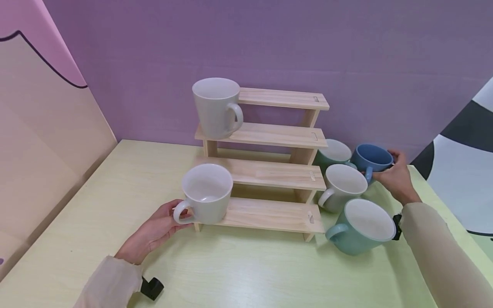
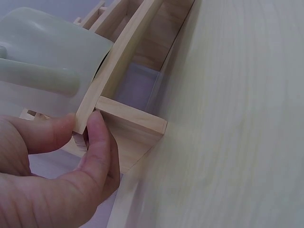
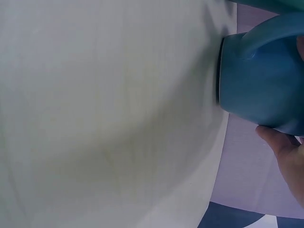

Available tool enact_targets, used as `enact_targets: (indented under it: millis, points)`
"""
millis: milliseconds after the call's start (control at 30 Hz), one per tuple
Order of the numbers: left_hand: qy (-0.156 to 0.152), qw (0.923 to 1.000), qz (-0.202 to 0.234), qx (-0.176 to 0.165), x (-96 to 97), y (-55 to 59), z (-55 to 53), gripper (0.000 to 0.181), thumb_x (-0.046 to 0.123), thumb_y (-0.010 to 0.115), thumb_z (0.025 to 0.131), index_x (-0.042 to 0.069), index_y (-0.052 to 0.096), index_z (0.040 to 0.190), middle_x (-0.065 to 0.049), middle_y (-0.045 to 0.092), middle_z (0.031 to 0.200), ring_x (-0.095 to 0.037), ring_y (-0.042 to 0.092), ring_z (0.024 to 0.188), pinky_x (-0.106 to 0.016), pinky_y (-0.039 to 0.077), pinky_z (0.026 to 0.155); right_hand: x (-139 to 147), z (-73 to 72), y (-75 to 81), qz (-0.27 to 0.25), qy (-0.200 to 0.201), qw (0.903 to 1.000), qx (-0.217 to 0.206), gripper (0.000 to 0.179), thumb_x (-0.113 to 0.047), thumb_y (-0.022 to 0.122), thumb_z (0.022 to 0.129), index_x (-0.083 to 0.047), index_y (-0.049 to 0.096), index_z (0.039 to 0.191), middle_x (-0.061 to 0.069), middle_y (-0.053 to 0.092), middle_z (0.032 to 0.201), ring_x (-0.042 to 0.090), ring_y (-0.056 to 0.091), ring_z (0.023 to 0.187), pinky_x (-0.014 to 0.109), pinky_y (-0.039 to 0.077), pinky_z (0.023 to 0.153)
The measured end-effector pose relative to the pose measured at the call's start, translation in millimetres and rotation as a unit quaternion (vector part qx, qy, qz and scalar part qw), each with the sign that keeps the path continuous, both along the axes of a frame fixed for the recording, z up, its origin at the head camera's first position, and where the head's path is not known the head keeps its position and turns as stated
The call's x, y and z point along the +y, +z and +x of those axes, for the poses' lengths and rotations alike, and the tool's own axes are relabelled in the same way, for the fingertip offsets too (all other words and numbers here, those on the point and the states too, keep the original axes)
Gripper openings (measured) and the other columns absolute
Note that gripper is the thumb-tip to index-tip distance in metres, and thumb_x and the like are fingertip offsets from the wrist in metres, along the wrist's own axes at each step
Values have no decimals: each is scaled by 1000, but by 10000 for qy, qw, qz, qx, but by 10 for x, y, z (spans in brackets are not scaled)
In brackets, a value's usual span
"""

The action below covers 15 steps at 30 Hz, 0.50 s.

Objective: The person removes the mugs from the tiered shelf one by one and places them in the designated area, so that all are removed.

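A tiered wooden shelf rack [image 1: 269, 214] stands on the table. My left hand [image 1: 159, 226] pinches the left end of its lowest board, thumb above and fingers beneath in the left wrist view. On that board sits a white mug [image 1: 208, 192], its handle pointing left, close beside the hand. My right hand [image 1: 398, 177] grips a blue mug [image 1: 371, 158] at the back right of the table, with the thumb [image 3: 273, 135] against its side in the right wrist view. The blue mug is upright.
Another white mug [image 1: 215, 111] stands higher on the rack's left. Right of the rack are a teal mug [image 1: 360, 231] in front, a grey-white mug [image 1: 339, 194] behind it, and a green mug [image 1: 323, 160] near the back. A purple wall [image 1: 269, 42] rises behind the table.
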<state>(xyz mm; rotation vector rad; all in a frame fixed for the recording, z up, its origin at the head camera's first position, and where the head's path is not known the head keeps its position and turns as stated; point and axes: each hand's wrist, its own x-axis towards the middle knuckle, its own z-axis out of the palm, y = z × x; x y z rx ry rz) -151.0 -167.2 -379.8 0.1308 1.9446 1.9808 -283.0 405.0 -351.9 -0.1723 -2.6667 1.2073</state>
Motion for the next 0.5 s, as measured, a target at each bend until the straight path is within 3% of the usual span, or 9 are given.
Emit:
enact_targets:
  millis: [300,500]
  points:
    - [34,10000,-14,-16,-5,-7,17,40,-2,46,96,-12,31,131,-17,44,129,-13,55,108,-29,52,96,31,39,-2,158,264,9995,19,99,-13,73,82,4,-2,144,38,16,146,52,24,130,65,22,111]
    - [13,10000,23,14,3,10,12,38,-2,46,96,-12,33,130,-15,45,127,-12,55,107,-29,51,97,75,40,91,347,500,9974,-391,103,-11,71,82,4,-10,144,42,7,146,57,21,130,68,20,109]
